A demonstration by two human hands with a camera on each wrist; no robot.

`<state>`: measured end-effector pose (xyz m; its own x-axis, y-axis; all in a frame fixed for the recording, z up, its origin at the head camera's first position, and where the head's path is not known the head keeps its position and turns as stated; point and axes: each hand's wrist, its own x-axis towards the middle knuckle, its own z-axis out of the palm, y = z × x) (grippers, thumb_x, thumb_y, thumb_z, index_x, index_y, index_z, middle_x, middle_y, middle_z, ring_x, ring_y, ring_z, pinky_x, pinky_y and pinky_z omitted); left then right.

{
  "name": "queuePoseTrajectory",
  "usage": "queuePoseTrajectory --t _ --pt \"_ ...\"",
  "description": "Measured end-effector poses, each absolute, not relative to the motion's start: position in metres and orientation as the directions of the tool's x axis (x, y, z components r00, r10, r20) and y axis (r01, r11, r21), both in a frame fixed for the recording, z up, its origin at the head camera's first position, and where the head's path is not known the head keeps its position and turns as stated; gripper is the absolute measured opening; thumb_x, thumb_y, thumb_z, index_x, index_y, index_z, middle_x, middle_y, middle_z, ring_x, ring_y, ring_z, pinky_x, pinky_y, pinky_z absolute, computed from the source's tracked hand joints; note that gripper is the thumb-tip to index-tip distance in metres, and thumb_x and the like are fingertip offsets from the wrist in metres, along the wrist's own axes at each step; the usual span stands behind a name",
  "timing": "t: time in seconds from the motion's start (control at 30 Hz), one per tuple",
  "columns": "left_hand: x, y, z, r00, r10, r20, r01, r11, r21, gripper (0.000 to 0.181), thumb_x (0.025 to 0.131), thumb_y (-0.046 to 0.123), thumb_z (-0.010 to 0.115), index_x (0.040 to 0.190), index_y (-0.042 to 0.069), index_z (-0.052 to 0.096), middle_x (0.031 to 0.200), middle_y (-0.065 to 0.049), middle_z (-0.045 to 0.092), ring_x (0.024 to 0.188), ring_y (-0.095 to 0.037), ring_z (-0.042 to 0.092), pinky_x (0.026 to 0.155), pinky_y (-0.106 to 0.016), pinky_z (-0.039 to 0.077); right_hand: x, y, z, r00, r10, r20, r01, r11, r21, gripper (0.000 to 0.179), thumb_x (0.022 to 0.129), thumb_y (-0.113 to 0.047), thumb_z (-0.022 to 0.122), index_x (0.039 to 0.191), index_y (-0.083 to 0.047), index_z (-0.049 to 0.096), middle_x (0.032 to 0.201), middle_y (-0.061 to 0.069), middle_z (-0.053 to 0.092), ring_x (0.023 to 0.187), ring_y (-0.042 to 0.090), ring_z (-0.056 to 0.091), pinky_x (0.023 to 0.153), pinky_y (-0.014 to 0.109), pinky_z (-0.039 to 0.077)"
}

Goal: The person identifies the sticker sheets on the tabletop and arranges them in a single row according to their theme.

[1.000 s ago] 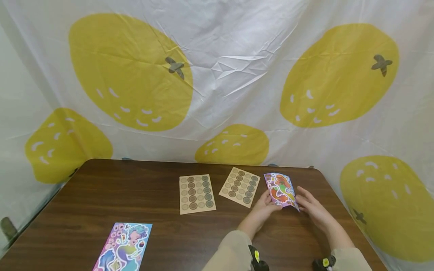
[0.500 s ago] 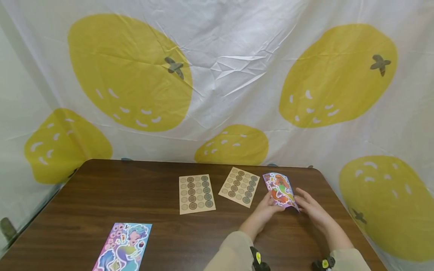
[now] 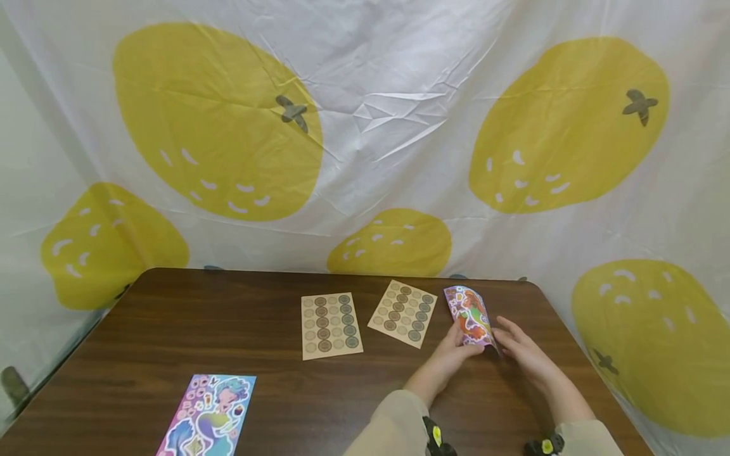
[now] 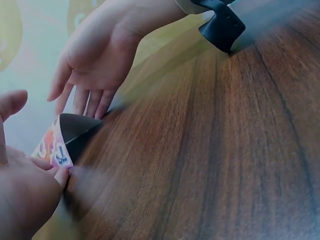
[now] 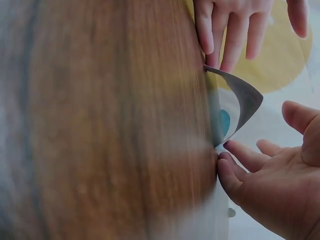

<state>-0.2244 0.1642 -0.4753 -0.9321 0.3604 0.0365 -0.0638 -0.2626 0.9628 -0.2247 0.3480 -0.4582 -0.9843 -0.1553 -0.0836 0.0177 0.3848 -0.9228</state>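
Red-haired mermaid sheet (image 3: pixel 469 318) at right rear of table (image 3: pixel 274 408), bowed up into an arch between both hands, print outward, underside dark. Left hand (image 3: pixel 445 360): fingertips against one edge at tabletop level, thumb spread away, no pinch. Right hand (image 3: pixel 527 356): fingers extended, fingertips at opposite edge, thumb also apart, nothing gripped. Slanted tan sticker sheet (image 3: pixel 403 315) just beside, straighter tan sticker sheet (image 3: pixel 332 326) further left. Blue-haired mermaid sheet (image 3: pixel 208 415) flat at near left, well apart.
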Motion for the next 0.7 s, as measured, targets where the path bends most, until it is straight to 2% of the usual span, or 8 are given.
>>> queuePoseTrajectory --t 0.13,0.3,0.4,0.6,0.7 --pt "-0.2241 0.1649 -0.4767 -0.938 0.344 0.043 -0.054 -0.267 0.962 0.078 0.084 0.003 0.062 0.149 -0.005 0.02 0.145 -0.024 0.037 0.133 -0.034 0.035 0.11 -0.044 0.026 -0.223 0.3463 -0.4578 -0.982 -0.171 -0.074 0.004 0.38 -0.925 0.062 0.104 -0.021 0.038 0.147 0.011 0.006 0.142 0.039 0.028 0.131 0.044 0.028 0.103 0.044 0.029" --pt "-0.2239 0.1653 -0.4803 -0.938 0.335 0.086 -0.03 -0.329 0.944 0.071 0.085 -0.001 0.06 0.148 0.0 0.028 0.144 -0.02 0.04 0.129 -0.034 0.042 0.105 -0.041 0.034 -0.221 0.3449 -0.4577 -0.983 -0.167 -0.08 0.013 0.37 -0.929 0.062 0.104 -0.019 0.038 0.147 0.011 0.005 0.143 0.039 0.027 0.132 0.045 0.028 0.106 0.049 0.025" --pt "-0.2246 0.1662 -0.4811 -0.937 0.338 0.093 -0.041 -0.37 0.928 0.068 0.086 -0.001 0.059 0.147 0.001 0.029 0.143 -0.018 0.042 0.127 -0.032 0.045 0.105 -0.037 0.035 -0.2205 0.3443 -0.4576 -0.985 -0.148 -0.087 0.028 0.36 -0.933 0.063 0.104 -0.021 0.038 0.148 0.01 0.005 0.142 0.04 0.027 0.132 0.046 0.029 0.107 0.051 0.024" --pt "-0.2252 0.1675 -0.4809 -0.95 0.311 0.025 -0.096 -0.367 0.925 0.075 0.084 -0.001 0.061 0.149 -0.003 0.023 0.14 -0.023 0.044 0.126 -0.031 0.047 0.107 -0.039 0.033 -0.2196 0.3409 -0.4564 -0.987 -0.111 -0.117 0.072 0.346 -0.935 0.063 0.104 -0.023 0.038 0.149 0.007 0.006 0.142 0.038 0.029 0.13 0.044 0.033 0.101 0.043 0.034" --pt "-0.2253 0.1675 -0.4804 -0.952 0.305 0.009 -0.105 -0.355 0.929 0.076 0.084 0.0 0.061 0.149 -0.004 0.022 0.14 -0.025 0.044 0.127 -0.031 0.046 0.108 -0.041 0.031 -0.2196 0.3394 -0.455 -0.986 -0.098 -0.135 0.094 0.341 -0.935 0.063 0.104 -0.023 0.038 0.15 0.005 0.006 0.145 0.036 0.023 0.13 0.045 0.032 0.097 0.04 0.036"
